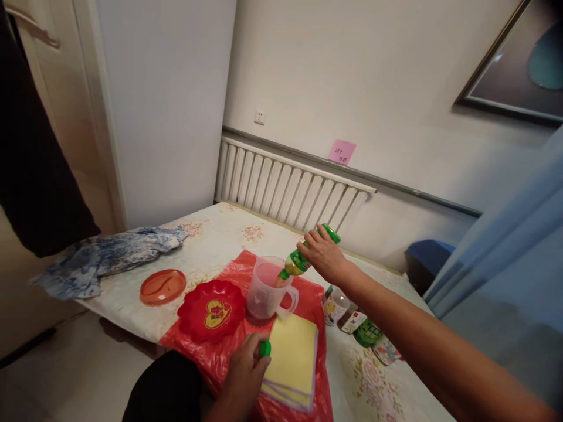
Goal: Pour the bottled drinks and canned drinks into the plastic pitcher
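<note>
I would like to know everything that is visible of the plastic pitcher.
The pitcher is translucent and whitish, apparently plastic, with an open top and one looped handle toward picture right. It stands upright on red plastic sheeting, beside the scalloped red plate. The right hand holds a tilted green bottle, neck at the pitcher's mouth; contact and fill level are unclear.

Before me, the white floral table (220,240) carries a crumpled blue-and-white cloth (127,255) and round orange plastic dish (162,287) by its left edge, a crinkled red plastic sheet (217,354), and, half hidden, probably labelled bottles (335,306).
</note>
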`<state>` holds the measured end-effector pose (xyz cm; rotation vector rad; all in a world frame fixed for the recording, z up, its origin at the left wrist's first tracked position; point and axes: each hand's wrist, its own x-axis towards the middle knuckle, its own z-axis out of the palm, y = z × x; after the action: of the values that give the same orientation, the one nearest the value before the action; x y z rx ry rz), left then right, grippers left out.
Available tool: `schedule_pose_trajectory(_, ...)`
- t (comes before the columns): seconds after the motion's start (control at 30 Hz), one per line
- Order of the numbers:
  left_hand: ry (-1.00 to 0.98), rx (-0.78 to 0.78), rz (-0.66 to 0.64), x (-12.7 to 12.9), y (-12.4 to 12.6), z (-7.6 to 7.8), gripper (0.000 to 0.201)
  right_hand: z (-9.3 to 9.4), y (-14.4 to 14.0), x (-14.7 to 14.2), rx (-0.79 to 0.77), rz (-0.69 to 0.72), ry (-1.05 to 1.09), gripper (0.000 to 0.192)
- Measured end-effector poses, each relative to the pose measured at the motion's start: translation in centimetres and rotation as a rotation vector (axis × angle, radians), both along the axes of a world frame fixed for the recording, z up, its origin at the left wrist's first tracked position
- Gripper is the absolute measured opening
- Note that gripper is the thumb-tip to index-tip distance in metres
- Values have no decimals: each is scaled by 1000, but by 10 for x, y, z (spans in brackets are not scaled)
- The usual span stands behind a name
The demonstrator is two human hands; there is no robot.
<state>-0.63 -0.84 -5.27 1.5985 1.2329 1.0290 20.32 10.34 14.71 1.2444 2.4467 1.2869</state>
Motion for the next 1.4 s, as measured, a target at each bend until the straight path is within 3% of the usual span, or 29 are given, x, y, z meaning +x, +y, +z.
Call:
schedule_pose_trajectory(0.87, -17, -19, -18, 2, 1, -1, 34, -5, -2, -1, -17, -12, -4, 23)
schedule_pose_trajectory(1.2, -12, -19, 3, 0, 1, -2, 34, 4, -5, 2, 27, -96, 130, 28)
schedule_pose_trajectory(1.4, -20, -6, -3, -2, 4, -2, 34, -13, 3, -9, 31, -176, 252, 29)
